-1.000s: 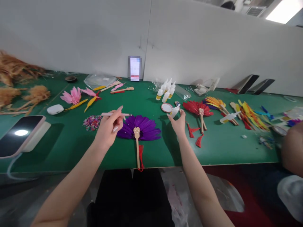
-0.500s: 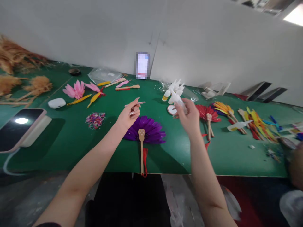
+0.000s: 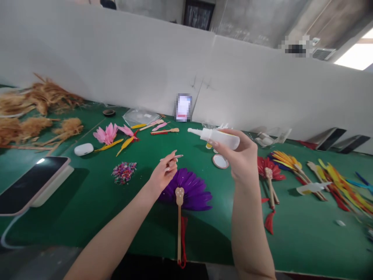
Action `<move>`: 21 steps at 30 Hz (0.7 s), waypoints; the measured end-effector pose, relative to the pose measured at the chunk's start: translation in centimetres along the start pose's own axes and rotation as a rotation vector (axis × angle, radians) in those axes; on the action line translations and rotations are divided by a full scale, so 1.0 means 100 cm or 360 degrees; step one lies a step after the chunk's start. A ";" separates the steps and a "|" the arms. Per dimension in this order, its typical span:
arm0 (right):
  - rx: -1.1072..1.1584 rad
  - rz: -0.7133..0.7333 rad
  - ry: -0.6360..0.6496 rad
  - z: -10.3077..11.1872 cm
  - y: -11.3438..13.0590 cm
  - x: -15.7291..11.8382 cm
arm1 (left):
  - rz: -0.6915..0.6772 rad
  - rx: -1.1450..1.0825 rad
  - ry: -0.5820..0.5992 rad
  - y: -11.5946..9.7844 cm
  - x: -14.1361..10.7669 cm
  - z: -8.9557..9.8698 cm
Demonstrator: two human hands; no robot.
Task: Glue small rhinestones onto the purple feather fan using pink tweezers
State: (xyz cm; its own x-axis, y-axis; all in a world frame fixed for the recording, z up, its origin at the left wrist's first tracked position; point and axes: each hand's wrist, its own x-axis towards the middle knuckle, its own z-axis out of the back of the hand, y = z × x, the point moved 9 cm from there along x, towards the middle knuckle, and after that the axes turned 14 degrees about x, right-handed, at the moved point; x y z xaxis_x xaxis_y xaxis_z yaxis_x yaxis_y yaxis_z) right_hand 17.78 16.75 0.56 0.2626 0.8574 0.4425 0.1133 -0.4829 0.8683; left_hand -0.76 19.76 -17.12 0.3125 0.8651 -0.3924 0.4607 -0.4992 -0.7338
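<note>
My right hand (image 3: 243,153) is wrapped round a white glue bottle (image 3: 223,139). Held level above the table, the bottle has its long nozzle pointing left. Pinched in my left hand (image 3: 165,171) is a thin pale stick (image 3: 178,156); its exact kind is too small to tell. Below that hand lies a purple feather fan (image 3: 194,192), its wooden handle (image 3: 179,229) toward me and a red tassel (image 3: 184,233) beside it. Part of the fan's left side is hidden by my left hand. A small round dish (image 3: 220,161) sits left of my right wrist.
Colourful beads (image 3: 124,172) lie in a pile at left, near a phone on a stand (image 3: 35,182). Pink feathers (image 3: 107,134) lie behind them. A red fan (image 3: 269,169), another bottle (image 3: 313,188) and yellow feathers (image 3: 335,177) are at right. A pale partition (image 3: 131,62) rises behind.
My right hand has lifted the glue bottle away from the other bottles and tipped it level, nozzle leftward. My left hand keeps its pinch over the fan. The camera view has tilted up.
</note>
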 end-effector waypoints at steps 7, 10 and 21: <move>0.0229 -0.0185 0.0007 0.000 0.002 -0.007 | 0.0082 -0.0051 0.0163 0.018 -0.006 -0.017; 0.0276 -0.0140 -0.0008 0.004 -0.002 -0.004 | 0.0099 -0.0103 0.0218 0.022 -0.006 -0.021; 0.0882 -0.0125 0.0286 -0.006 -0.002 -0.005 | 0.0235 -0.0315 0.0293 0.036 -0.019 -0.042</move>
State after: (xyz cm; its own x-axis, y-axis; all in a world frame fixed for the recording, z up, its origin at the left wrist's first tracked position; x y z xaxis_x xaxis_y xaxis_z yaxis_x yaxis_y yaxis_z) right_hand 17.06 16.56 0.33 0.0719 0.8876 0.4550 0.6228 -0.3963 0.6746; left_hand 3.76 16.08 -16.71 0.5249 0.7682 -0.3665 0.5462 -0.6342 -0.5472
